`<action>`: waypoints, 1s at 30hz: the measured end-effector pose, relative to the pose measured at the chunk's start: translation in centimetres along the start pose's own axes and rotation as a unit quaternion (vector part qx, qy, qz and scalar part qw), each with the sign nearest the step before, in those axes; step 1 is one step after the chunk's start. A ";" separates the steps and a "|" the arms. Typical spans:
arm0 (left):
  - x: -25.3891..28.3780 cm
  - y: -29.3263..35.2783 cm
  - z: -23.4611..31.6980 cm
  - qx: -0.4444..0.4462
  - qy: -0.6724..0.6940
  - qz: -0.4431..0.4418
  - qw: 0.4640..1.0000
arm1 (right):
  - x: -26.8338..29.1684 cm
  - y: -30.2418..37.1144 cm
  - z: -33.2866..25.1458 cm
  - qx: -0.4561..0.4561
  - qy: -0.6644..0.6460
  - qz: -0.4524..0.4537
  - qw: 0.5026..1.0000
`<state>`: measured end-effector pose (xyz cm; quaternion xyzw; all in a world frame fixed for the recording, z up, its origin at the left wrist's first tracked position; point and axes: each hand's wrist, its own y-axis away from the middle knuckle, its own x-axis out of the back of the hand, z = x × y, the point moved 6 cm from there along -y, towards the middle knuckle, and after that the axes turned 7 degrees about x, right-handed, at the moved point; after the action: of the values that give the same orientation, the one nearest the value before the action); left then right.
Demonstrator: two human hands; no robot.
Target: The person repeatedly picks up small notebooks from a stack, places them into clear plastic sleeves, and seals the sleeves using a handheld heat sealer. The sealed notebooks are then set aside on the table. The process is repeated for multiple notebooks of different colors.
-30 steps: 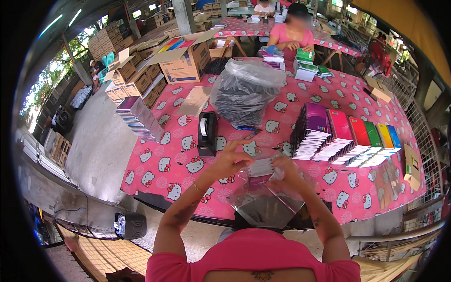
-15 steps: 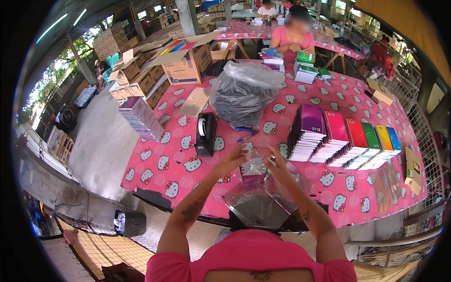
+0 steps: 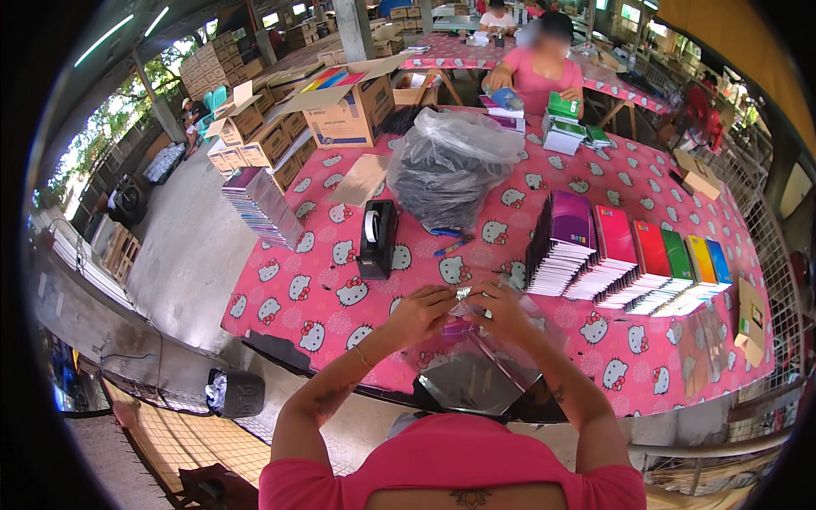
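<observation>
My left hand and my right hand are close together over the near part of the table. Their fingers are closed on the clear plastic film, which catches the light between them. Under the film a purple-covered item shows in part; my hands hide most of it. Toward my body, a dark glossy sheet or sleeve lies at the table edge. A black tape dispenser stands beyond my left hand, and pens lie beyond the film.
Notebook stacks in several colours stand at the right. A big plastic bag of dark contents sits mid-table. Farther left are another stack and an open carton. A co-worker sits across the pink patterned table.
My hands have come down and nearer my body, fingers now lower and bent over the film. The co-worker's hand has moved from the green notebooks to a blue item on the neighbouring stack.
</observation>
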<state>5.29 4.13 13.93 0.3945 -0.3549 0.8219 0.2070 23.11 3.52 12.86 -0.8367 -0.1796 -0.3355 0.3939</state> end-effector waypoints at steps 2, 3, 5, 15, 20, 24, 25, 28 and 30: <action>-0.5 -0.3 -1.0 0.050 0.045 -0.024 0.997 | -0.1 -0.1 -0.1 -0.010 -0.014 0.023 1.000; -0.6 -0.8 -1.6 0.085 0.066 -0.032 0.994 | -0.1 -0.2 -0.2 -0.008 -0.023 0.041 0.999; -1.0 -2.0 -2.5 0.161 0.099 -0.067 0.980 | -0.3 -0.1 0.0 -0.038 -0.033 0.066 0.997; -3.5 -3.4 -6.4 0.245 0.092 -0.032 0.965 | -1.6 -0.4 3.1 -0.153 -0.029 0.113 0.981; -0.3 -0.6 -12.4 0.301 0.131 0.168 0.930 | -4.8 2.5 7.8 -0.362 -0.396 0.170 0.826; 4.5 7.3 -23.8 0.453 -0.042 0.270 0.849 | -5.6 1.9 7.7 -0.356 -0.350 0.188 0.846; 3.8 6.7 -24.2 0.522 0.156 0.237 0.804 | -5.6 2.5 8.5 -0.354 -0.317 0.195 0.858; 3.8 6.4 -23.4 0.538 0.404 0.195 0.714 | -5.7 2.4 8.1 -0.370 -0.336 0.199 0.843; 3.4 6.5 -24.1 0.507 0.440 0.192 0.716 | -5.5 2.2 7.9 -0.358 -0.330 0.190 0.852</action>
<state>-12.85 18.05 3.40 -0.0429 0.1776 0.9817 -0.0533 23.79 8.16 4.15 -0.9992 -0.0037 0.0013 0.0403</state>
